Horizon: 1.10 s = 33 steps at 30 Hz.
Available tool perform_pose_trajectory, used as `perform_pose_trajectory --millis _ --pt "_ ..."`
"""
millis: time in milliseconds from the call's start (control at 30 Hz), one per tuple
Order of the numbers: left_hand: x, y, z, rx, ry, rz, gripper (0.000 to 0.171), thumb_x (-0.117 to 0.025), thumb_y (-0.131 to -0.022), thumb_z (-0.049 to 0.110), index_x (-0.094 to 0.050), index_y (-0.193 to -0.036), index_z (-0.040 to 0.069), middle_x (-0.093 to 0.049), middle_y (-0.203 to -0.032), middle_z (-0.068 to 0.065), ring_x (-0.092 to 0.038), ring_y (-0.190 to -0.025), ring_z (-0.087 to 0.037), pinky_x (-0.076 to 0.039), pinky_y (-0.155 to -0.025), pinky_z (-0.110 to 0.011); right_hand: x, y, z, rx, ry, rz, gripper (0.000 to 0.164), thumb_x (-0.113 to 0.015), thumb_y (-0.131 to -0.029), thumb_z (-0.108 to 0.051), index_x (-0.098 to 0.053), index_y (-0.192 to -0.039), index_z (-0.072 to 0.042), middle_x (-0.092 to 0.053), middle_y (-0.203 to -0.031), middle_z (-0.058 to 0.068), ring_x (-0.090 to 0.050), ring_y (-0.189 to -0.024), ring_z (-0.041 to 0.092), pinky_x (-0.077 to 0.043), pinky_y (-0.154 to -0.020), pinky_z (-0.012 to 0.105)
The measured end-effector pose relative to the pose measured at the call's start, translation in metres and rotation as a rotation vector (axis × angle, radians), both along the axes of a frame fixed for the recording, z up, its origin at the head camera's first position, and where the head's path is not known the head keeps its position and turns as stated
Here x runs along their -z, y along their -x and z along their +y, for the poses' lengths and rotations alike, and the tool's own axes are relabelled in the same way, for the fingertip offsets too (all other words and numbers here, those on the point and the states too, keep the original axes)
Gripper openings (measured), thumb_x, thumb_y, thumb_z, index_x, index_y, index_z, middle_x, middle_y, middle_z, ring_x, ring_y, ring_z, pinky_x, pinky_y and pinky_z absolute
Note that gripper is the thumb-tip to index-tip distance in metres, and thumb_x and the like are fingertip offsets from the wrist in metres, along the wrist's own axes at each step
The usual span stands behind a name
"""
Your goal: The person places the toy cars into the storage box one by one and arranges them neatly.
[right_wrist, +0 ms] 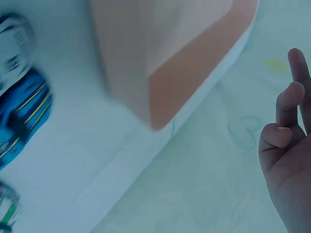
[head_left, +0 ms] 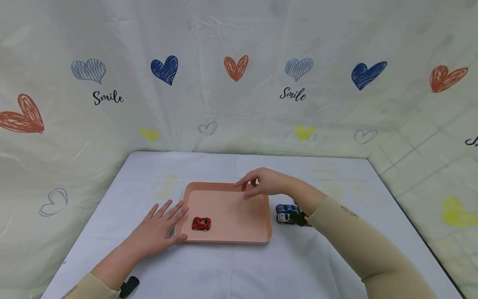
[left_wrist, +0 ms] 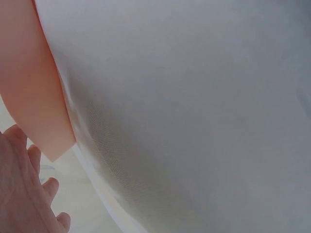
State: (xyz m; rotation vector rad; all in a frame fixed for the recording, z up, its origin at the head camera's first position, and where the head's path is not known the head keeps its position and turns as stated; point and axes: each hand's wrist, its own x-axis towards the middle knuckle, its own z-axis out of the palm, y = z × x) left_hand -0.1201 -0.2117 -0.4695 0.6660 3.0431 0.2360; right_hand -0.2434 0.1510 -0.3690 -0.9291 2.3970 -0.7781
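A pink tray (head_left: 228, 240) lies on the white-covered table, with a small red toy car (head_left: 201, 224) in its near left part. My left hand (head_left: 158, 230) rests with spread fingers at the tray's left rim, its thumb by the near left corner. In the left wrist view, this hand (left_wrist: 22, 189) is beside the tray's wall (left_wrist: 36, 97). Above the tray's far right part hovers my right hand (head_left: 266, 182), fingers loosely bent and nothing seen between them. In the right wrist view, the hand (right_wrist: 291, 141) appears apart from the tray (right_wrist: 177, 92).
Right of the tray stand several toy cars, among them a blue car (head_left: 284, 208) and a white one (head_left: 284, 218); the right forearm partly hides the group. A black object (head_left: 129, 286) is by the left wrist. Behind the table hangs a heart-printed sheet (head_left: 239, 33).
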Motion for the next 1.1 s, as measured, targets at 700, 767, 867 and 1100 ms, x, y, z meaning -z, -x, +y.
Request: perform_pose_trajectory --millis 700,767,867,1100 --pt "0.0 0.001 -0.001 0.003 0.003 0.004 0.083 -0.054 -0.088 0.071 -0.037 -0.155 0.024 -0.029 -0.162 0.001 -0.021 -0.148 -0.036 -0.012 -0.118 -0.06 0.025 -0.007 0.114 0.093 -0.116 -0.06 0.041 -0.077 -0.088 -0.031 -0.07 -0.127 -0.022 -0.068 -0.115 0.006 -0.057 -0.079 0.02 -0.049 -0.067 0.032" --pt "0.003 0.002 -0.003 0.007 -0.001 0.02 0.084 -0.054 -0.087 0.072 -0.038 -0.155 0.025 -0.03 -0.161 0.001 -0.022 -0.148 -0.036 -0.013 -0.118 -0.06 0.027 -0.005 0.117 0.096 -0.127 -0.073 0.041 -0.077 -0.087 -0.031 -0.07 -0.126 -0.021 -0.068 -0.116 0.006 -0.058 -0.081 0.019 -0.05 -0.069 0.033" --pt "0.009 0.004 -0.005 0.013 0.004 0.033 0.086 -0.051 -0.086 0.076 -0.036 -0.155 0.027 -0.029 -0.162 0.002 -0.022 -0.148 -0.035 -0.014 -0.118 -0.06 0.03 -0.003 0.118 0.1 -0.152 -0.091 0.04 -0.077 -0.087 -0.029 -0.071 -0.126 -0.019 -0.068 -0.116 0.005 -0.059 -0.083 0.017 -0.051 -0.071 0.033" --pt "0.012 0.005 -0.006 0.009 0.012 0.034 0.085 -0.049 -0.086 0.077 -0.036 -0.155 0.028 -0.029 -0.162 0.004 -0.022 -0.148 -0.034 -0.014 -0.118 -0.059 0.043 0.003 0.117 0.137 -0.238 -0.129 0.034 -0.078 -0.086 -0.022 -0.074 -0.12 -0.021 -0.069 -0.111 -0.004 -0.059 -0.096 0.014 -0.052 -0.077 0.032"
